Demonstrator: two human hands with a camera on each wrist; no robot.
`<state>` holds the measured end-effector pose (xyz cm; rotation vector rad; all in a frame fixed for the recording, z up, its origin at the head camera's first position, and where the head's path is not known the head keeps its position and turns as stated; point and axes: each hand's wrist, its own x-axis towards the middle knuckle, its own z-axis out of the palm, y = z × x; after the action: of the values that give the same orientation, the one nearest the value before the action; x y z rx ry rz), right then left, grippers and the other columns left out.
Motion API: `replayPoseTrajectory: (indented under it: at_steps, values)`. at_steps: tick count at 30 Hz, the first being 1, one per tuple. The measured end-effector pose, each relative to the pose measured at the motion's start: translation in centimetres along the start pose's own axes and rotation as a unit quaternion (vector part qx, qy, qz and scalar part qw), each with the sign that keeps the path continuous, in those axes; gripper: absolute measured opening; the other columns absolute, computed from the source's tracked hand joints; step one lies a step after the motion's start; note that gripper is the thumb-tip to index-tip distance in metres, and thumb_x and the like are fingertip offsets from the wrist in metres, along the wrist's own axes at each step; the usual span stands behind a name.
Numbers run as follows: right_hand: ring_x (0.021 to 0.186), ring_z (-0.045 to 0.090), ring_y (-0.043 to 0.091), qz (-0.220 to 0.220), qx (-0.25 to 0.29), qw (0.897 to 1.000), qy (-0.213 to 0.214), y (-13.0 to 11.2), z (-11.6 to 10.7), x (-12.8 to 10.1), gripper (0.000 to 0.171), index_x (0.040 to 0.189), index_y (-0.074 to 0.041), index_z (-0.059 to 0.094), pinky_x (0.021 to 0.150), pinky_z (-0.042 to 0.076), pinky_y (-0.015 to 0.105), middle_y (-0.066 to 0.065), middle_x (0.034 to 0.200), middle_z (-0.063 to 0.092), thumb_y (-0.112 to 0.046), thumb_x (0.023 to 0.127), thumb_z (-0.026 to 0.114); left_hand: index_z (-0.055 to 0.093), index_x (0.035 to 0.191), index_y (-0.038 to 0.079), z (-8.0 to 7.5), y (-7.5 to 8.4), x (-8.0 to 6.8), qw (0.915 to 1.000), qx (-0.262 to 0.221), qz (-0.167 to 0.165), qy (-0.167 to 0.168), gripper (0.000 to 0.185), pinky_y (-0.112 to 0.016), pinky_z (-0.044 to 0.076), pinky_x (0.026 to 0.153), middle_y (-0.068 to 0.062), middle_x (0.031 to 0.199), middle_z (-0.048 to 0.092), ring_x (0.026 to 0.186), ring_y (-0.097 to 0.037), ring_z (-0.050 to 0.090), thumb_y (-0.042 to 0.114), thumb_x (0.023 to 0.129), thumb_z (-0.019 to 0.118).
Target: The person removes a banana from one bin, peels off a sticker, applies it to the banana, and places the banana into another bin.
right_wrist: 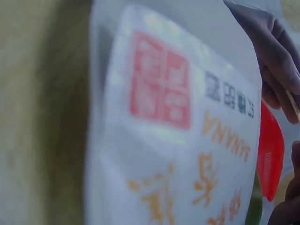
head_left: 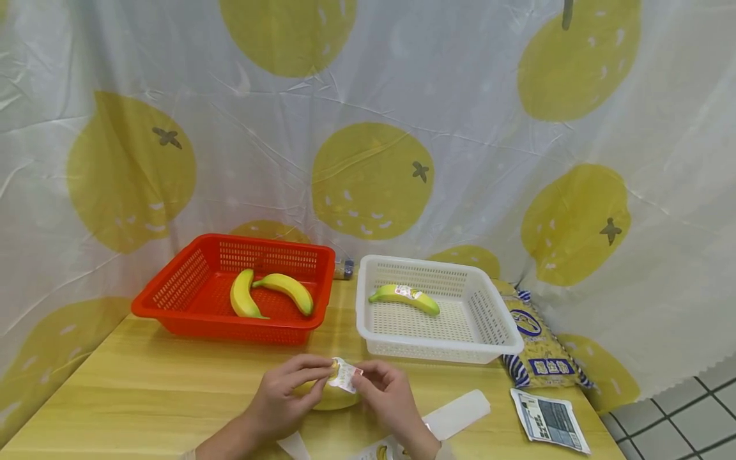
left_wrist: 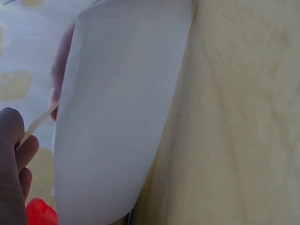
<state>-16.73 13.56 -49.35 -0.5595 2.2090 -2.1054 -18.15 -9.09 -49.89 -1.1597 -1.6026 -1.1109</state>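
Yellow banana [head_left: 333, 397] lies on the wooden table [head_left: 144, 390], near the front edge. The left hand [head_left: 284, 399] grips it, and the right hand [head_left: 386, 397] pinches its sticker [head_left: 345, 375]. A crooked press could wrinkle the sticker or leave it loose.

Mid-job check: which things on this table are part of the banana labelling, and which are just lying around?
In the job:
left hand holding the banana
right hand pinching the sticker on it
red basket, two bare bananas
white basket, one stickered banana
backing strip, probably from the stickers

Lying about:
snack bag
printed leaflet
small jar behind the baskets
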Motion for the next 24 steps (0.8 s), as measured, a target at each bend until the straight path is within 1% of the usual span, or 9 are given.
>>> replayPoseTrajectory:
  at_steps: [2, 3, 6, 9, 12, 14, 18, 21, 24]
  values:
    - [0.064, 0.059, 0.003, -0.013, -0.031, 0.999, 0.016, 0.1, 0.2, 0.0, 0.018, 0.104, -0.002, 0.073, 0.056, 0.051, 0.018, 0.004, 0.089, 0.072, -0.018, 0.099, 0.07, 0.077, 0.108, 0.001, -0.1, 0.0, -0.2, 0.9997, 0.017, -0.013, -0.008, 0.019, -0.02, 0.057, 0.088, -0.014, 0.106, 0.074, 0.093, -0.026, 0.075, 0.0, 0.089, 0.075]
    - [0.068, 0.061, 0.003, -0.033, -0.049, 0.998, 0.019, 0.3, 0.3, 0.0, 0.014, 0.101, -0.003, 0.074, 0.058, 0.053, 0.019, 0.004, 0.092, 0.074, -0.017, 0.098, 0.071, 0.076, 0.11, 0.003, -0.2, 0.0, -0.3, 0.9991, 0.027, -0.031, -0.013, 0.023, -0.019, 0.057, 0.087, -0.012, 0.108, 0.074, 0.092, -0.023, 0.075, -0.001, 0.088, 0.076]
    - [0.073, 0.064, 0.004, -0.119, -0.098, 0.988, 0.016, 0.6, 0.4, 0.1, 0.006, 0.098, -0.007, 0.075, 0.062, 0.057, 0.023, 0.008, 0.093, 0.076, -0.01, 0.097, 0.071, 0.072, 0.119, 0.01, -0.6, 0.0, -0.6, 0.9915, 0.06, -0.111, -0.032, 0.038, -0.016, 0.055, 0.086, -0.004, 0.114, 0.072, 0.089, -0.013, 0.074, 0.0, 0.083, 0.082]
    - [0.073, 0.063, 0.002, -0.194, -0.141, 0.971, 0.008, 1.0, 0.5, 0.1, 0.008, 0.098, -0.012, 0.077, 0.059, 0.055, 0.023, 0.006, 0.09, 0.076, -0.006, 0.096, 0.071, 0.072, 0.118, 0.019, -1.1, 0.0, -0.8, 0.9775, 0.08, -0.186, -0.061, 0.043, -0.013, 0.051, 0.086, 0.008, 0.109, 0.072, 0.087, -0.005, 0.07, 0.005, 0.08, 0.087]
    - [0.075, 0.063, 0.005, -0.241, -0.182, 0.953, 0.012, 1.4, 0.6, 0.3, 0.012, 0.097, -0.015, 0.078, 0.057, 0.052, 0.023, 0.002, 0.09, 0.075, -0.004, 0.093, 0.074, 0.074, 0.107, 0.024, -1.4, -0.1, -0.9, 0.9717, 0.08, -0.204, -0.089, 0.032, -0.019, 0.048, 0.085, 0.017, 0.098, 0.072, 0.089, -0.004, 0.067, 0.009, 0.081, 0.087]
    - [0.084, 0.065, 0.011, -0.263, -0.203, 0.943, 0.018, 1.6, 0.6, 0.4, 0.013, 0.097, -0.014, 0.078, 0.066, 0.054, 0.024, 0.002, 0.094, 0.074, -0.003, 0.091, 0.076, 0.073, 0.1, 0.027, -1.6, -0.1, -1.0, 0.97, 0.076, -0.208, -0.102, 0.025, -0.023, 0.046, 0.083, 0.021, 0.093, 0.071, 0.088, -0.001, 0.065, 0.01, 0.084, 0.085]
    - [0.095, 0.062, 0.022, -0.302, -0.227, 0.926, 0.028, 1.3, 1.2, 0.6, 0.011, 0.092, -0.008, 0.075, 0.083, 0.052, 0.029, 0.005, 0.097, 0.07, 0.001, 0.086, 0.079, 0.072, 0.097, 0.03, -1.7, 0.0, -1.0, 0.9667, 0.06, -0.226, -0.104, 0.025, -0.028, 0.046, 0.082, 0.024, 0.09, 0.069, 0.086, 0.001, 0.063, 0.01, 0.087, 0.082]
    - [0.096, 0.06, 0.022, -0.306, -0.227, 0.924, 0.03, 1.2, 1.4, 0.6, 0.011, 0.089, -0.006, 0.073, 0.085, 0.049, 0.029, 0.003, 0.095, 0.07, 0.001, 0.084, 0.08, 0.071, 0.095, 0.033, -1.7, 0.1, -1.1, 0.9627, 0.065, -0.24, -0.108, 0.028, -0.03, 0.047, 0.082, 0.026, 0.088, 0.067, 0.083, 0.002, 0.061, 0.01, 0.085, 0.084]
    - [0.098, 0.061, 0.02, -0.292, -0.231, 0.927, 0.034, 1.7, 1.4, 0.7, 0.012, 0.091, -0.011, 0.074, 0.088, 0.049, 0.03, 0.0, 0.097, 0.072, -0.003, 0.085, 0.081, 0.07, 0.093, 0.035, -1.8, 0.2, -1.2, 0.9552, 0.078, -0.257, -0.126, 0.029, -0.032, 0.046, 0.084, 0.028, 0.086, 0.064, 0.081, 0.004, 0.06, 0.012, 0.083, 0.086]
